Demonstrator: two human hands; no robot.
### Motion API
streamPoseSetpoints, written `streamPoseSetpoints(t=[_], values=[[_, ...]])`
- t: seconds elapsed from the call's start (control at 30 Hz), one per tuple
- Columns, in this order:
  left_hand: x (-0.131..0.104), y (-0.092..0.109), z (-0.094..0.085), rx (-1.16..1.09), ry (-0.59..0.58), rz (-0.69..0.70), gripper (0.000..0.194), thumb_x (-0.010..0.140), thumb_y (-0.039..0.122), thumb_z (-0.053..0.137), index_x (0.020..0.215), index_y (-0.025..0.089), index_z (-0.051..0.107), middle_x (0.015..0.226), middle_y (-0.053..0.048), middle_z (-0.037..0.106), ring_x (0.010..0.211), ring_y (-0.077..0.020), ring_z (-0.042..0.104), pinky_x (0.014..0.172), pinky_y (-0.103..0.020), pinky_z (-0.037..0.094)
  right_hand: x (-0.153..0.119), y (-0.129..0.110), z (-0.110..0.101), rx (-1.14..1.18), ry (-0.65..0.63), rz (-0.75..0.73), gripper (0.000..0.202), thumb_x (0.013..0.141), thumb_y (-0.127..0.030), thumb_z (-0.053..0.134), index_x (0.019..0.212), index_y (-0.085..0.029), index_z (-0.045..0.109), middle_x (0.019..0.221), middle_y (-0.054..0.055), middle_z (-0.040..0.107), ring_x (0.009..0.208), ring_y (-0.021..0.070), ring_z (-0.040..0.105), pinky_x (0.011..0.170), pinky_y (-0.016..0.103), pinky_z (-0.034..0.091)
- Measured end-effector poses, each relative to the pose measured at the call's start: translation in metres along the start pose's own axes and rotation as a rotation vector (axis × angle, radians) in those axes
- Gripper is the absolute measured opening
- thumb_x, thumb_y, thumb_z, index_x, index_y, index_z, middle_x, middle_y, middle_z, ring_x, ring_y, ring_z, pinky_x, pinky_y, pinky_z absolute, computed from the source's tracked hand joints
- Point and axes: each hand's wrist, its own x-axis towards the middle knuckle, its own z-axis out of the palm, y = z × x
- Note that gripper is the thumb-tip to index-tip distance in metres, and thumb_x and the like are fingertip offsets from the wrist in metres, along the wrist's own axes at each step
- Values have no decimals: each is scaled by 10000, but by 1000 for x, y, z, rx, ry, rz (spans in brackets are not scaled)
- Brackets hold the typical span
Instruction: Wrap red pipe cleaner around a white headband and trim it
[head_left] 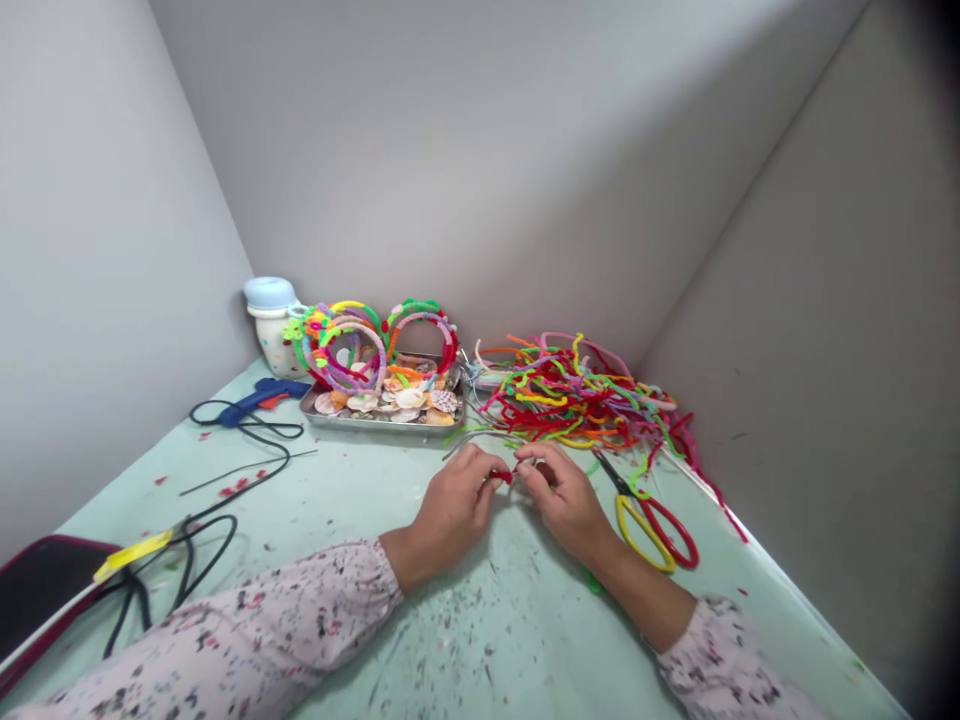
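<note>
My left hand (463,498) pinches a short piece of red pipe cleaner (501,477) just above the table. Opposite it, my right hand (559,495) is closed, thumb against fingers, at the other end of the red piece. Thin grey wire-like strips (486,434) curve just behind my fingers, and I cannot tell if they join what I hold. Beyond my right hand lies a tangled heap of coloured pipe cleaners (577,395). Scissors (646,515) with a red and a yellow handle loop lie to the right of that hand.
A metal tray (382,424) holds seashells (409,398), with colourful wrapped headbands (352,350) standing on it. A white jar (274,335) with a blue lid stands behind a blue glue gun (262,395). Its black cord (281,465) loops across the left. A dark, red-edged object (45,580) sits front left.
</note>
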Motion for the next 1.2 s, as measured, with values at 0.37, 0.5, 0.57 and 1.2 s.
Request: streamPoseSetpoints(t=[0.37,0.5,0.57,1.2], values=[[2,-3,-1,-118,94,-101,161,874,130,416,910,176,565,900,-38,542,876,-157,505,781,-277,389,0,-5,-4,-130,55,-203,144,885,-216,496,877,-191,638,872,56,612,826,173,568,752,301,453],[2,-1,-4,-174,107,-112,148,881,178,438,946,182,571,904,-33,548,840,-151,511,754,-269,397,0,-2,-1,-164,-4,-244,197,862,-217,531,1023,-194,642,1014,82,629,953,196,576,841,325,464],[2,1,-6,-191,98,-113,159,889,217,441,948,185,586,892,-33,546,820,-151,512,737,-267,400,0,-1,0,-169,-52,-234,219,858,-222,535,1052,-193,633,1053,87,625,967,197,581,832,316,476],[8,-6,-7,-216,134,-226,199,911,257,388,838,175,554,805,-22,507,784,-158,488,725,-278,388,-10,3,-10,143,-199,11,253,904,-280,441,1069,-217,623,736,31,714,665,171,665,647,274,505]])
